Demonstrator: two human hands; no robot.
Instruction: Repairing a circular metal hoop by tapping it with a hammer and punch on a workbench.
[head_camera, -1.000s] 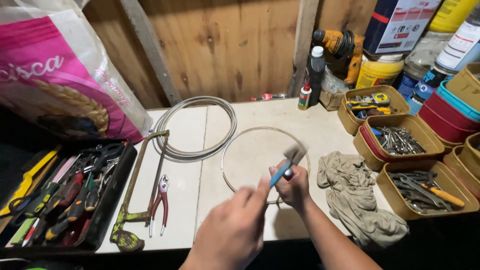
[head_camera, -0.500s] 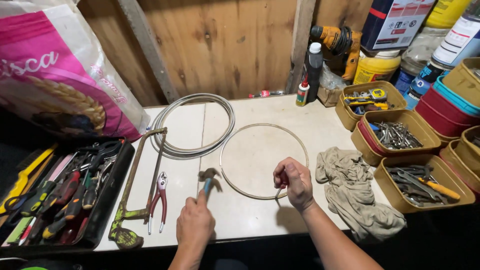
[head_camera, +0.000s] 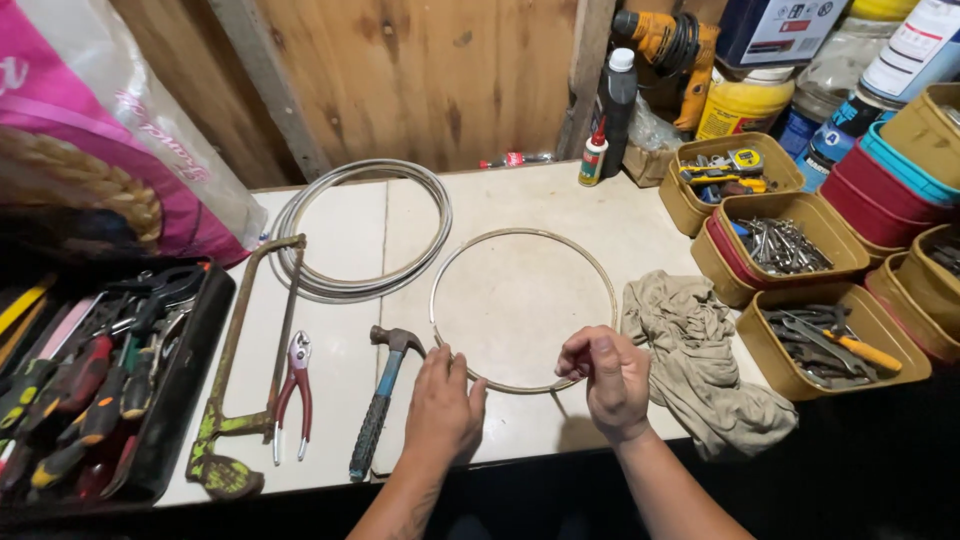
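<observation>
- Wooden wall backs a pale table (head_camera: 520, 200).
- At right, tan tubs (head_camera: 800, 345) hold wrenches, bits, small tools; black tray (head_camera: 170, 400) at lower left holds screwdrivers.
- Left hand (head_camera: 443, 410), loosely curled, rests on the wire ring (head_camera: 523, 310) at centre, beside a hammer (head_camera: 385, 400).
- Right hand (head_camera: 610, 380) pinches the ring's lower edge, wrist bent inward.

workshop: hammer (head_camera: 383, 398), hacksaw (head_camera: 243, 360), tool tray (head_camera: 100, 390).
</observation>
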